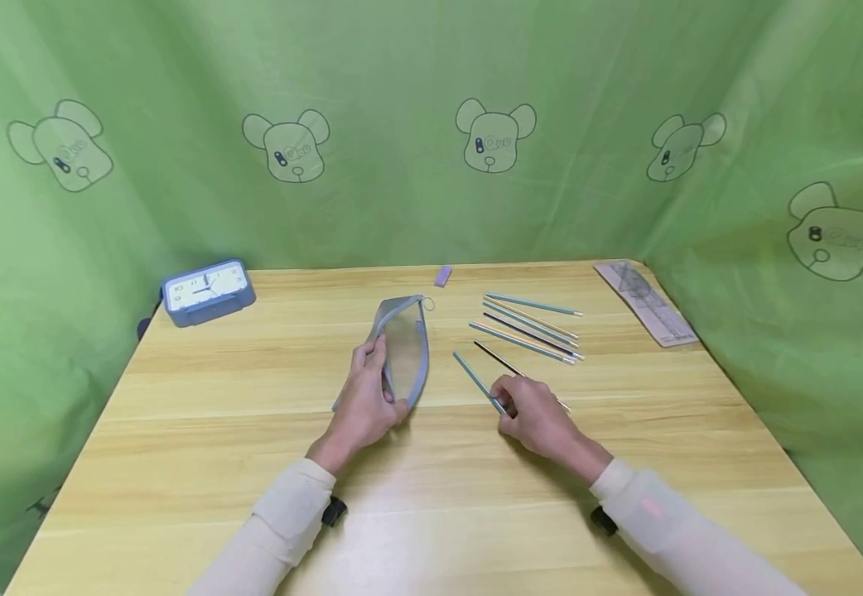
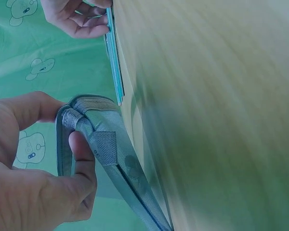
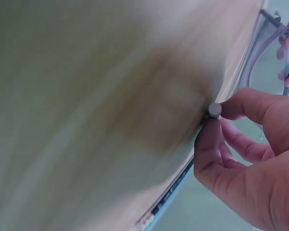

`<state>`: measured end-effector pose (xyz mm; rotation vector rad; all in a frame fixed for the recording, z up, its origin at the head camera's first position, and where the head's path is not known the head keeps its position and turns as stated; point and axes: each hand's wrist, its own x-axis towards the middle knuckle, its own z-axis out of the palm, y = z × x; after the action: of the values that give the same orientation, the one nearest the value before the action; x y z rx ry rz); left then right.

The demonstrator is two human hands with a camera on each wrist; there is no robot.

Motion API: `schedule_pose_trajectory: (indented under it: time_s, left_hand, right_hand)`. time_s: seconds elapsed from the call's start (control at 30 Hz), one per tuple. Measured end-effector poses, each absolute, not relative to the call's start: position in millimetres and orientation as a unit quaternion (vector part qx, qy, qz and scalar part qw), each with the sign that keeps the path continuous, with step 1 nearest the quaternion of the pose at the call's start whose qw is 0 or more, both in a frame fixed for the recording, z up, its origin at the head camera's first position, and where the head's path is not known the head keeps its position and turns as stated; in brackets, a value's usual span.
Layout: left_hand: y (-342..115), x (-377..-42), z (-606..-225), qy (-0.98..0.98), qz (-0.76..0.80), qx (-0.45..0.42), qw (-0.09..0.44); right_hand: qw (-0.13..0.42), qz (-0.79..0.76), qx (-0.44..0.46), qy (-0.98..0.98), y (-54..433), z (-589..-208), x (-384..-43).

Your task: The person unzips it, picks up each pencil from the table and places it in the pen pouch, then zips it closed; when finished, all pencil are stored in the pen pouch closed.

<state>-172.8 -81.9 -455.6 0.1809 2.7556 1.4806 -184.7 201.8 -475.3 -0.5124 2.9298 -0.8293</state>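
Note:
My left hand grips a grey-blue zip pencil case, which gapes at its zipped edge. In the left wrist view, the thumb and fingers pinch the rim of the case. My right hand pinches a light-blue pencil near its rear end, low over the table. The pencil's round end shows between thumb and finger in the right wrist view. A dark pencil lies just beyond that hand, partly hidden by it. Several more pencils in blue, yellow and dark colours lie farther back.
A purple eraser lies near the table's back edge. A blue alarm clock stands at the back left corner. Toward the right edge lies a flat pack of rulers. Green curtains surround the wooden table.

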Motion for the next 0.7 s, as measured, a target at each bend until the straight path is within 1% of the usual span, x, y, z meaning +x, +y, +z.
schedule_pose_trajectory:
  time_s: [0.2,0.37,0.5,0.7]
  left_hand:
    - [-85.0,-173.8,-455.1,0.879,0.474,0.058,0.001]
    - [-83.6,-175.8,-454.2,0.881,0.468,0.061,0.001]
    - [-82.7,-176.5,-453.7,0.880,0.472,0.056,0.000]
    - [-77.6,-176.2,-454.5,0.870,0.490,0.057,0.002]
  right_hand:
    - [0.050,-0.337,-0.128,0.931,197.1,-465.2,-183.7]
    - [0.027,-0.387,-0.104,0.916,197.4,-447.2,-181.6]
    - [0.015,-0.437,-0.102,0.894,185.8,-435.5,-179.7]
    - [0.038,-0.494,-0.094,0.863,156.5,-441.8,-181.1]
